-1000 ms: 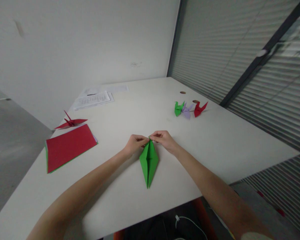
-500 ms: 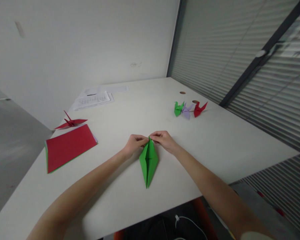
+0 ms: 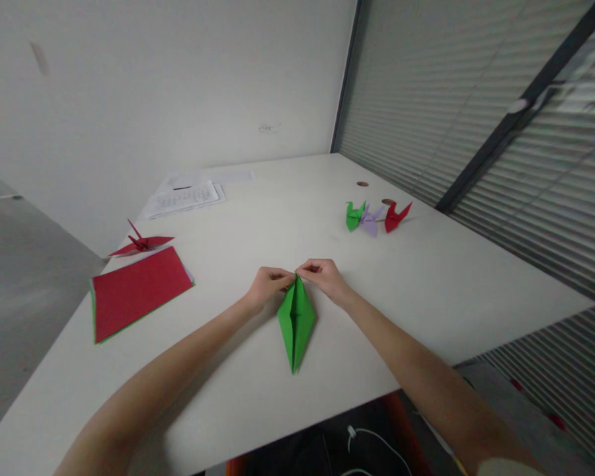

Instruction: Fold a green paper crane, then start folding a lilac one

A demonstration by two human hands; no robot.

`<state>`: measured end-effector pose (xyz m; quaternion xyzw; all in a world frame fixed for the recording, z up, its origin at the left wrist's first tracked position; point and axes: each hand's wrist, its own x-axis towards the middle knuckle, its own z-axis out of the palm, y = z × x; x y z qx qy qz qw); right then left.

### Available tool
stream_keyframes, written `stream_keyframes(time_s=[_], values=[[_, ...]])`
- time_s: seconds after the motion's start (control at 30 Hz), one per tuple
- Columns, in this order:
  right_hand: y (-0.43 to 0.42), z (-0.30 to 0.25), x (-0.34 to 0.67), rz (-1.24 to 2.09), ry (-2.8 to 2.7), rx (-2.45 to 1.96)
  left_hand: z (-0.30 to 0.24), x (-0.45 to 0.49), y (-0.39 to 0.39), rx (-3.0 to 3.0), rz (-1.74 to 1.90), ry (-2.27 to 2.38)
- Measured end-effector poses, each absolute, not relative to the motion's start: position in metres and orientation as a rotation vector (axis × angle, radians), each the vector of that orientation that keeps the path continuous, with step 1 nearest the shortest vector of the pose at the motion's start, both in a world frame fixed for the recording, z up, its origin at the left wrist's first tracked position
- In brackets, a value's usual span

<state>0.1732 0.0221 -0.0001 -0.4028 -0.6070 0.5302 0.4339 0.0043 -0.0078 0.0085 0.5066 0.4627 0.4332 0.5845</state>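
A green folded paper [image 3: 296,322], a long narrow diamond shape, lies flat on the white table [image 3: 277,218] in front of me, its near tip pointing toward me. My left hand [image 3: 266,285] and my right hand [image 3: 324,276] meet at its far tip. Both hands are closed in a pinch on that tip, one from each side.
A stack of red and green sheets [image 3: 137,289] lies at the left, with a red paper crane [image 3: 139,244] behind it. Printed papers [image 3: 184,196] lie at the far left. Green [image 3: 354,215], purple [image 3: 371,220] and red [image 3: 395,216] paper cranes stand at the far right.
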Motion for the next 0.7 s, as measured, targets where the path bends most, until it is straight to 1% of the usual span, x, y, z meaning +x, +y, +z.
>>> stream_keyframes(time_s=[0.17,0.33,0.47,0.7], values=[[0.0195,0.0006,0.1702,1.254,-1.516,-1.014,0.0048,0.0033,-0.0066,1.159,1.018,1.094],[0.0188,0.0047,0.1720,1.365,-1.490,-1.013,0.0026,0.0012,-0.0057,1.121,1.037,1.085],[0.0200,0.0047,0.1733,1.380,-1.476,-1.012,0.0044,0.0028,-0.0073,1.126,1.025,1.100],[0.0196,-0.0013,0.1686,1.230,-1.544,-1.015,0.0052,0.0044,-0.0087,1.197,1.022,1.101]])
